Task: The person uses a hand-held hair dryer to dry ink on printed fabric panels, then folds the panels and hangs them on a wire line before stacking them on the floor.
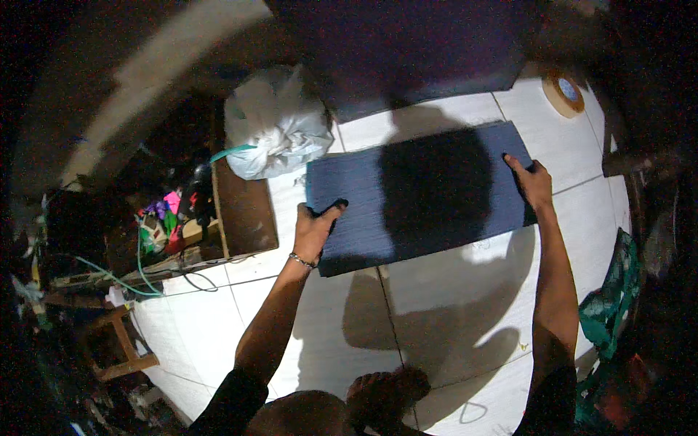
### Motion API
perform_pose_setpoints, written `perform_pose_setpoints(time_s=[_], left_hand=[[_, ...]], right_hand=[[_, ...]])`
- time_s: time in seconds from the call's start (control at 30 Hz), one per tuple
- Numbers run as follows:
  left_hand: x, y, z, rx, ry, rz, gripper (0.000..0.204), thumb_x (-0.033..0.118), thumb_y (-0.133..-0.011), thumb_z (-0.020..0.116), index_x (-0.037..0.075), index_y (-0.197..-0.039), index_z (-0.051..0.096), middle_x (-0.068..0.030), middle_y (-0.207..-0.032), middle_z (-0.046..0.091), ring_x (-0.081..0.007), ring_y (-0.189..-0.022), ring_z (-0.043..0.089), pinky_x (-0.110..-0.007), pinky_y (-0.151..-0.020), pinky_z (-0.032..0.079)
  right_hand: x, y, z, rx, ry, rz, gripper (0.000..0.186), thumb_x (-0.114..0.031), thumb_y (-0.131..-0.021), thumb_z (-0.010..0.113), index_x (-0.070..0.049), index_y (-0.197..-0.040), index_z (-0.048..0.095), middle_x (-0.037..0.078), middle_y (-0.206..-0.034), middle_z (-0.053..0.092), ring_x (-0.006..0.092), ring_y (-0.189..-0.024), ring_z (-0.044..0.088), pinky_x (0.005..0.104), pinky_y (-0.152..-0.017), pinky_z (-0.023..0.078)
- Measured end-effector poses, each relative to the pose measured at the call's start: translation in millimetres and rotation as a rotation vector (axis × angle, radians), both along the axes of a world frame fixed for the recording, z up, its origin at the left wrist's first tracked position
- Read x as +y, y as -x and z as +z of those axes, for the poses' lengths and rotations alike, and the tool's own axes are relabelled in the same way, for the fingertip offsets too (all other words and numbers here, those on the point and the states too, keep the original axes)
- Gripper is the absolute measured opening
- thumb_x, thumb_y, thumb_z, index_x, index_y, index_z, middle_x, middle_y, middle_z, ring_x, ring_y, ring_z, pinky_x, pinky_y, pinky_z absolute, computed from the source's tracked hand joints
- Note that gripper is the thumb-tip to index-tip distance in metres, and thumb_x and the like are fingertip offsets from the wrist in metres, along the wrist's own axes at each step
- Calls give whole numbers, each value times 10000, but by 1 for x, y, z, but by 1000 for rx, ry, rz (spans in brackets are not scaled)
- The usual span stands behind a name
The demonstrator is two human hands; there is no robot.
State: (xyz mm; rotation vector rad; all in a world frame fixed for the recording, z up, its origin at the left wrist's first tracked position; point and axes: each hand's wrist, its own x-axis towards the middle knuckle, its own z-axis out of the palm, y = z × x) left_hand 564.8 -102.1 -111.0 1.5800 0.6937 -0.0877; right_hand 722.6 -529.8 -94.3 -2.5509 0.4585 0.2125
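A blue rectangular piece of cloth (360,185) with fine lengthwise ribbing lies at a slant over the white tiled floor (196,320). I cannot tell if it is folded or covers a board. My left hand (313,229), a bracelet on its wrist, grips the left edge, thumb on top and fingers hidden beneath. On the opposite short edge my right hand (534,185) is closed in the same way, its thumb over the cloth. A round shadow darkens the cloth's middle.
A knotted white plastic bag (280,138) stands left of the cloth, beside a wooden box (247,211) of colourful odds and ends. At the far right lies a tape roll (563,94). A dark purple block (414,51) stands beyond; a green bag (614,305) sits right. My bare foot shows below.
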Motion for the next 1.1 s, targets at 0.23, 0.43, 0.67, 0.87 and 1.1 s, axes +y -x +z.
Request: perform_pose_setpoints(time_s=[0.23, 0.43, 0.67, 0.87, 1.1], left_hand=[[11, -9, 15, 193, 120, -37, 525, 305, -730, 805, -74, -1045, 625, -139, -924, 684, -201, -784, 667, -307, -681, 545], [8, -11, 14, 141, 272, 50, 435, 275, -747, 795, -58, -991, 660, -132, -911, 699, -205, -758, 680, -315, -690, 551], [11, -10, -18, 50, 7, -61, 580, 385, -721, 793, -93, -1004, 625, -205, -951, 687, -282, -839, 681, -346, -758, 534], [20, -4, -51, 167, -391, -184, 801, 548, -671, 769, -82, -1115, 550, -280, -1090, 616, -384, -1071, 585, -402, -892, 473], [28, 13, -40, 42, -507, -355, 786, 506, -691, 760, -82, -1159, 531, -242, -1070, 636, -365, -941, 642, -395, -824, 510]], right_hand=[[-21, -2, 9, 191, -621, -35, 696, -547, -764, 698, 83, -1056, 659, 114, -925, 677, 190, -792, 621, 321, -737, 498], [-43, -9, -6, 371, -867, 33, 745, -470, -798, 703, 65, -1278, 508, 158, -1218, 597, 271, -1073, 596, 390, -956, 449], [-93, 9, -30, 404, -775, 288, 700, -392, -818, 708, 20, -1328, 466, 153, -1287, 549, 279, -1141, 556, 403, -988, 439], [-50, 65, 17, 560, -912, 58, 614, -288, -825, 721, 18, -1303, 486, 136, -1215, 598, 281, -1077, 598, 406, -951, 478], [-51, 146, 14, 415, -866, -91, 657, -297, -783, 745, 7, -1308, 492, 140, -1194, 611, 290, -1062, 603, 386, -947, 464]])
